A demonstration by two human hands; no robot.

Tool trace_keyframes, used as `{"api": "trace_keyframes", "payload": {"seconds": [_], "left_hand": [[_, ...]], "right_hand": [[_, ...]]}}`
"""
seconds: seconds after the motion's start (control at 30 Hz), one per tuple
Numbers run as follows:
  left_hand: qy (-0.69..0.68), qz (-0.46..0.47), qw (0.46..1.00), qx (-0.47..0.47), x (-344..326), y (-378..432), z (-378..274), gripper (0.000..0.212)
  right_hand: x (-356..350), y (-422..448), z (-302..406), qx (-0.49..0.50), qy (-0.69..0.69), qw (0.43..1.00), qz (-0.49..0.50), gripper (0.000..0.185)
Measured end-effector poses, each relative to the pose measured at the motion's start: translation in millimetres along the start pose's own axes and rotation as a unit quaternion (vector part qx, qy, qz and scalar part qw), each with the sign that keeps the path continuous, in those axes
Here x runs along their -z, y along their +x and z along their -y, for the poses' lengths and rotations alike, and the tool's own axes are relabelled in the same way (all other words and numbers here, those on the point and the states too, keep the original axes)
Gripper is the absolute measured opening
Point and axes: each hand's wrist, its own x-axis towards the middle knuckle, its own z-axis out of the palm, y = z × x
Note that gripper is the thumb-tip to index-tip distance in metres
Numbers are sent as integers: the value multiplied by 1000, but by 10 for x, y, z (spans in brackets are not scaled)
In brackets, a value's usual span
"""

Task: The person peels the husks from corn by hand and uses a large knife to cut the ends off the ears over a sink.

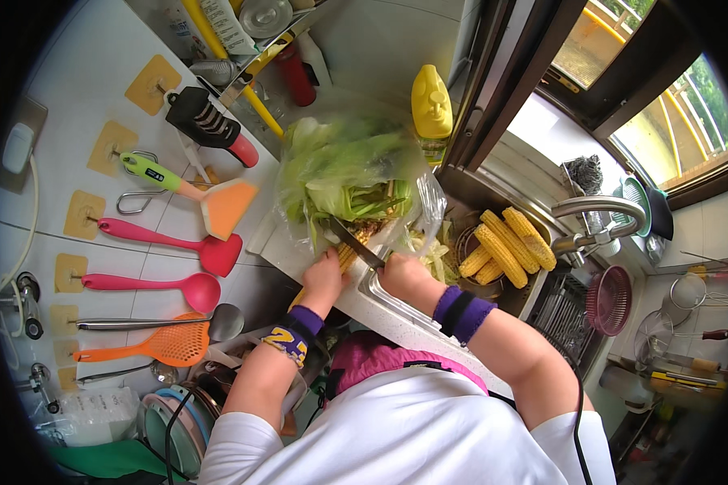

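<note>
My left hand [324,279] grips an ear of corn [347,257] at the counter's edge; its far end looks brownish. In my right hand [405,276] is a kitchen knife [358,244], its blade lying across the ear near that brownish end. Just beyond the blade, a clear plastic bag [431,197] holds a heap of green corn husks [352,163]. Several husked ears of corn [502,245] are piled in a basket in the sink to my right. Pale husk pieces [432,257] lie between the bag and that pile.
A curved metal faucet [600,206] reaches over the sink [541,285]. Behind the bag stands a yellow jug [432,109]. Utensils, including a red ladle [200,293] and an orange skimmer [179,341], hang on the left wall. A pink basket [608,300] sits right of the sink.
</note>
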Motion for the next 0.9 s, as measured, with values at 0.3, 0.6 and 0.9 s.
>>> {"api": "trace_keyframes", "payload": {"seconds": [0.3,0.6,0.9], "left_hand": [[-36,-41,999,6,44,-77,0,53],[-118,-13,993,16,275,-173,207,49],[-201,29,978,-48,826,-401,64,50]], "right_hand": [[27,32,-149,-132,312,937,89,38],[30,75,-176,-61,250,966,11,36],[73,-784,-601,16,129,990,47,41]]}}
